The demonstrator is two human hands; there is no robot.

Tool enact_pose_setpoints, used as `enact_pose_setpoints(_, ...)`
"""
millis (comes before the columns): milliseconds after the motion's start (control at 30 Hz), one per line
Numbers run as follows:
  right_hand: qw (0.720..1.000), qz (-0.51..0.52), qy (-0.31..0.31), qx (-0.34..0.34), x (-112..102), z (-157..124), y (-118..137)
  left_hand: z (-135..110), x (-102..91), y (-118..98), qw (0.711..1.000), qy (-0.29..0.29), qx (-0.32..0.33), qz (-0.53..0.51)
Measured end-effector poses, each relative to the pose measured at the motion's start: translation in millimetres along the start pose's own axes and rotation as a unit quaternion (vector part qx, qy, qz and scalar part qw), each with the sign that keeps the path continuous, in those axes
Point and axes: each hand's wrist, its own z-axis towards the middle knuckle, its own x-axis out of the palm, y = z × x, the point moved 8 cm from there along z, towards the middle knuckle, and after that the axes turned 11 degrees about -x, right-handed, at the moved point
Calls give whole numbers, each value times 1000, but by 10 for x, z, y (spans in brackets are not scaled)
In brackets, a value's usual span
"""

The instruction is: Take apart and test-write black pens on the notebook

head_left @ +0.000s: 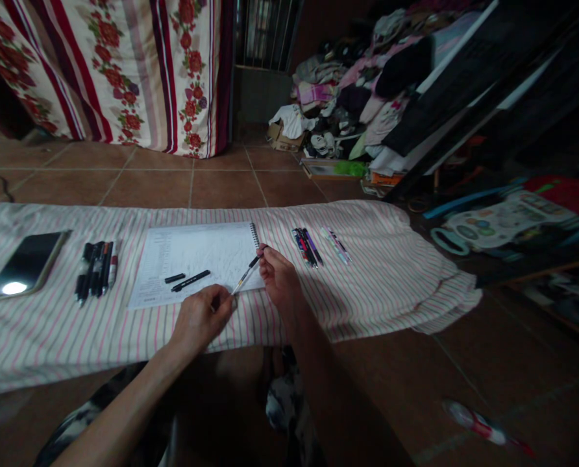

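In the head view, a slim pen piece (242, 280) slants between the two hands: the left hand (202, 318) pinches its pale lower end, the right hand (278, 275) grasps its dark upper end. It crosses above the near right corner of the notebook (197, 250). A black barrel (191, 281) and short black cap (174, 278) lie leftward on the page. Rightward, striped cloth (391, 279) stretches past two pen groups (306, 248); both forearms cross its near edge.

seemingly free cloth (391, 269) right of pale pens (337, 246)
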Motion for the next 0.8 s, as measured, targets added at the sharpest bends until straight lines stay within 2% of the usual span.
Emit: enact_pose_setpoints(800, 999, -27, 11, 15, 78, -56, -16, 22, 10, 51, 998, -17, -9, -55)
